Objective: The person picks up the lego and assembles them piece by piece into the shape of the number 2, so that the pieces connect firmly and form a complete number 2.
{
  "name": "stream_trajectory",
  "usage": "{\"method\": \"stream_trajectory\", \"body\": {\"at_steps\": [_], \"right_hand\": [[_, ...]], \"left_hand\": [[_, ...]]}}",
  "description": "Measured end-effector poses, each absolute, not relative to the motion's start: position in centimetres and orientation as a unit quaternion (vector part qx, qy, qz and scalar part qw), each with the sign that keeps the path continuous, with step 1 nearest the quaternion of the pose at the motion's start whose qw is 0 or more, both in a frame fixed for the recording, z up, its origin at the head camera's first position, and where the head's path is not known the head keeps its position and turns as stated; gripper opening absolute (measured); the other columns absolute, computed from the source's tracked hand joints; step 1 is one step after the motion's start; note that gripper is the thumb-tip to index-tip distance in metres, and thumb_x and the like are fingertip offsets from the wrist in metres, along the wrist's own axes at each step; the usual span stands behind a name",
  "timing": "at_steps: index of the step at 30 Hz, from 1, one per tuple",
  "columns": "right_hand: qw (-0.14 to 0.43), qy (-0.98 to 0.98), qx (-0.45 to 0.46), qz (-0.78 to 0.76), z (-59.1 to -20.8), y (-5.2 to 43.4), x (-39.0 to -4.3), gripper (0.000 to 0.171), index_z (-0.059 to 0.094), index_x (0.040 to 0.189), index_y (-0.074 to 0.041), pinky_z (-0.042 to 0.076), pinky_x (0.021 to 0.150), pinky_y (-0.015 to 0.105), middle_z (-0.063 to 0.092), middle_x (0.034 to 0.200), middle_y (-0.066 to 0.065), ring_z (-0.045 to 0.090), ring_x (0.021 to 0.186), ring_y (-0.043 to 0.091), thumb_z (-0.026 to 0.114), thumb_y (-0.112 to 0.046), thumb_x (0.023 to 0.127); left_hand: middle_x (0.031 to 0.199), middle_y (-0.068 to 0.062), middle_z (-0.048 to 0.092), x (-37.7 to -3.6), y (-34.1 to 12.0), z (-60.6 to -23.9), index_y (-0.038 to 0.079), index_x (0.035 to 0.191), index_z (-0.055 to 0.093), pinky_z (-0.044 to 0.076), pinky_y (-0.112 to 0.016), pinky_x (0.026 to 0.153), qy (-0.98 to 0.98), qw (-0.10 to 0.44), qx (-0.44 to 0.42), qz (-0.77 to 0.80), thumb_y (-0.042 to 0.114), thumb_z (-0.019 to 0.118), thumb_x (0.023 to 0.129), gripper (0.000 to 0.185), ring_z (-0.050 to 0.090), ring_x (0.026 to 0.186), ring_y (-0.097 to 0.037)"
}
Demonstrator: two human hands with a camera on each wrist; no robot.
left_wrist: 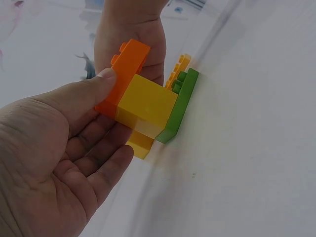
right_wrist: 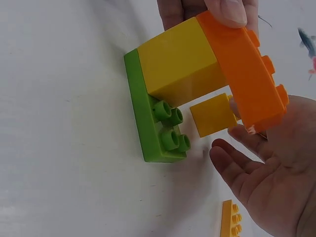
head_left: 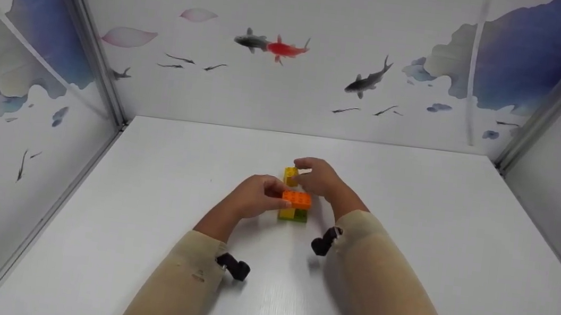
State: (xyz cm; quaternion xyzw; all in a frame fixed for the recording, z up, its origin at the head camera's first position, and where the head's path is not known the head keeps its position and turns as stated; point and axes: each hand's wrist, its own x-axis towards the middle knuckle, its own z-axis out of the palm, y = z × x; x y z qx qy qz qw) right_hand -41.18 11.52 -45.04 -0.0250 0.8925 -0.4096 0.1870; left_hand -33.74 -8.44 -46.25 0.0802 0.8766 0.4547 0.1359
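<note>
A green base brick (right_wrist: 140, 106) lies on the white table with a yellow block (right_wrist: 180, 61) on one end and an orange brick (right_wrist: 242, 74) on top, overhanging the bare green studs. My left hand (head_left: 256, 196) grips the orange brick, its thumb on the near side and fingers behind. Just beyond the stack, my right hand (head_left: 318, 177) pinches a small yellow brick (head_left: 291, 176) between thumb and forefinger; the orange brick partly hides this grip in the right wrist view. The other right fingers (right_wrist: 229, 165) are loosely bent.
A flat yellow-orange studded brick (right_wrist: 228, 219) lies on the table (head_left: 88, 241) near my right hand; the head view does not show it. White panels with painted fish (head_left: 365, 79) enclose the back and sides.
</note>
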Motion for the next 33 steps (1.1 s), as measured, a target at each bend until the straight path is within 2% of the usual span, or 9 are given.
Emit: {"method": "stream_trajectory", "body": {"at_steps": [6,13,23,33], "right_hand": [[0.181,0.903,-0.039,-0.388,-45.3,11.7,-41.4,0.044,0.062,0.15,-0.025,0.045,0.124,0.049,0.055,0.161,0.003,0.055,0.145,0.03,0.067,-0.025,0.106],[0.147,0.898,-0.054,-0.411,-45.4,12.4,-40.8,0.04,0.064,0.148,-0.024,0.047,0.123,0.047,0.057,0.159,0.004,0.056,0.145,0.028,0.065,-0.023,0.108],[0.1,0.884,-0.061,-0.453,-43.8,13.6,-38.0,0.038,0.064,0.146,-0.03,0.051,0.119,0.049,0.061,0.153,0.0,0.06,0.141,0.025,0.066,-0.032,0.108],[0.061,0.876,-0.101,-0.468,-41.9,14.9,-34.5,0.035,0.065,0.143,-0.03,0.054,0.115,0.048,0.061,0.149,-0.001,0.062,0.137,0.025,0.066,-0.033,0.108]], "left_hand": [[0.118,0.005,0.073,-33.8,-8.2,-46.2,0.027,0.119,0.076,0.058,-0.037,0.106,0.874,0.133,0.092,0.459,0.034,0.084,0.095,0.026,0.066,0.113,-0.018],[0.119,0.006,0.073,-33.9,-8.2,-46.3,0.027,0.121,0.076,0.057,-0.037,0.107,0.873,0.141,0.085,0.459,0.035,0.084,0.094,0.03,0.066,0.113,-0.019],[0.12,0.006,0.072,-34.2,-8.3,-46.3,0.028,0.124,0.075,0.057,-0.037,0.109,0.88,0.147,0.082,0.443,0.037,0.084,0.094,0.032,0.065,0.115,-0.019],[0.121,0.006,0.073,-34.1,-8.6,-46.4,0.028,0.125,0.075,0.056,-0.04,0.111,0.877,0.144,0.084,0.451,0.037,0.084,0.094,0.033,0.066,0.116,-0.019]]}}
